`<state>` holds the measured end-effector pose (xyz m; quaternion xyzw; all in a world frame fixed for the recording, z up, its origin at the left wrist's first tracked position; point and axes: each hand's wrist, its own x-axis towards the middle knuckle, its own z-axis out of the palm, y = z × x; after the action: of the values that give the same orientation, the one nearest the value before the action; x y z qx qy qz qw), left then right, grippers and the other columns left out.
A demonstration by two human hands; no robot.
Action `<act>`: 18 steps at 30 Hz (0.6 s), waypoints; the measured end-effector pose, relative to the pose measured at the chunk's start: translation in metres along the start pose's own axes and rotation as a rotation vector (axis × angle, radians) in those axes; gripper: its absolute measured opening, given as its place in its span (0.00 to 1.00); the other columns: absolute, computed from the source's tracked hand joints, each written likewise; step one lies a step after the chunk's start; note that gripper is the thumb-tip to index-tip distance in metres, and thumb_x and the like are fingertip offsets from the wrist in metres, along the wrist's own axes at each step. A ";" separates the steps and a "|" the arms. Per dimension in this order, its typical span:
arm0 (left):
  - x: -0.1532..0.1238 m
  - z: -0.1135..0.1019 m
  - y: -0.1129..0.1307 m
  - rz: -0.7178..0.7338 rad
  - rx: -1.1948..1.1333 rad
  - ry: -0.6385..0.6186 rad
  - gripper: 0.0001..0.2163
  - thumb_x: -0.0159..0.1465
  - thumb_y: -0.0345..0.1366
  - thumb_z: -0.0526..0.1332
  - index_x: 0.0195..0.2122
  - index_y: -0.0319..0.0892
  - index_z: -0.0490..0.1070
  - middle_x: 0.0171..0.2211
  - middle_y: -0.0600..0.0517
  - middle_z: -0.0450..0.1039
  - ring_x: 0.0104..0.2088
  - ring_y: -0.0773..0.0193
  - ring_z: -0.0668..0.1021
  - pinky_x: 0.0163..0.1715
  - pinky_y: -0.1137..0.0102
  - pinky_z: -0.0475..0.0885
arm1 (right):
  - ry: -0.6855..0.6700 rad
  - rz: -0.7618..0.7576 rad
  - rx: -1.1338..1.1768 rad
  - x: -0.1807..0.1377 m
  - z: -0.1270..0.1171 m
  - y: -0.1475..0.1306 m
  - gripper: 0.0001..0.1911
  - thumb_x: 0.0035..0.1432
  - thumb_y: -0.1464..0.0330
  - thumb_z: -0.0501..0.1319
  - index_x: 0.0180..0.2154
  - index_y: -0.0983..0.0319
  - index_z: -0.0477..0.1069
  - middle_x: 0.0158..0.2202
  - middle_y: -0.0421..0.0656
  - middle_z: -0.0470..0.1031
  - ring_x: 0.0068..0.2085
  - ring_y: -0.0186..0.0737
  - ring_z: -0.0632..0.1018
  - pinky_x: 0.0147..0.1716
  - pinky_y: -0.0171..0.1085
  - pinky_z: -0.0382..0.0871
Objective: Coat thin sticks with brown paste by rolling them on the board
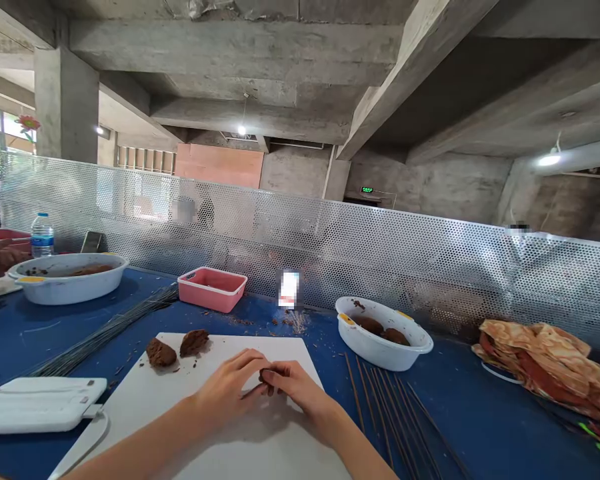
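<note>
Over the white board (pixel 180 447), my left hand (pixel 233 383) and my right hand (pixel 297 390) meet with bent fingers. Between them they pinch a small piece of dark brown clay-like material (pixel 267 379), mostly covered by the fingers. Beyond my left hand, at the board's far left edge, lie two rough lumps of the same brown stuff, a left lump (pixel 161 353) and a right lump (pixel 195 343). Thin brown sticks (pixel 380 400) are spread on the blue table to the right of my right hand.
A pink basket (pixel 213 293) and a white basin (pixel 380 343) holding brown lumps stand along the perforated metal screen (pixel 300 233). Leftward are a wire bundle (pixel 115 330), a white device (pixel 40 405) with a cable, another basin (pixel 70 287) and another person's hand (pixel 0 260). Crumpled cloth (pixel 545 360) lies right.
</note>
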<state>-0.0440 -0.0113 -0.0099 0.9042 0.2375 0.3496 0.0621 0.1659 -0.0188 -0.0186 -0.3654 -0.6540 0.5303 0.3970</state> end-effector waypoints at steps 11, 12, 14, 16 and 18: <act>0.001 0.006 -0.006 0.042 -0.041 0.017 0.13 0.68 0.36 0.61 0.54 0.54 0.72 0.46 0.51 0.80 0.45 0.55 0.81 0.47 0.64 0.76 | -0.051 0.026 0.035 -0.003 0.003 -0.003 0.28 0.55 0.43 0.67 0.31 0.63 0.81 0.29 0.45 0.78 0.34 0.42 0.75 0.41 0.41 0.64; 0.001 0.006 -0.007 0.040 -0.041 0.019 0.13 0.69 0.36 0.61 0.53 0.54 0.73 0.46 0.52 0.80 0.45 0.55 0.80 0.47 0.65 0.76 | -0.048 0.030 0.038 -0.003 0.004 -0.002 0.28 0.56 0.43 0.67 0.32 0.63 0.82 0.29 0.45 0.78 0.34 0.42 0.75 0.42 0.41 0.64; 0.002 0.006 -0.008 0.029 -0.035 0.016 0.11 0.69 0.37 0.61 0.52 0.53 0.73 0.45 0.52 0.80 0.45 0.56 0.80 0.47 0.66 0.75 | -0.039 0.033 0.048 -0.003 0.005 -0.002 0.26 0.56 0.44 0.68 0.33 0.62 0.82 0.30 0.44 0.78 0.35 0.42 0.75 0.42 0.41 0.64; 0.002 0.006 -0.008 0.019 -0.020 0.000 0.10 0.70 0.37 0.61 0.52 0.52 0.74 0.45 0.52 0.80 0.45 0.57 0.80 0.47 0.67 0.74 | -0.035 0.028 0.058 -0.003 0.005 -0.002 0.25 0.55 0.46 0.69 0.35 0.62 0.82 0.31 0.44 0.78 0.35 0.42 0.74 0.43 0.41 0.64; 0.001 0.007 -0.009 0.020 -0.006 -0.011 0.10 0.70 0.38 0.61 0.51 0.50 0.74 0.45 0.52 0.80 0.45 0.58 0.80 0.47 0.67 0.74 | -0.044 0.030 0.061 -0.003 0.004 -0.002 0.24 0.56 0.47 0.69 0.36 0.62 0.82 0.32 0.44 0.77 0.35 0.42 0.74 0.44 0.41 0.63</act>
<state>-0.0425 -0.0023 -0.0168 0.9082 0.2272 0.3458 0.0625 0.1638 -0.0232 -0.0175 -0.3514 -0.6405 0.5636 0.3856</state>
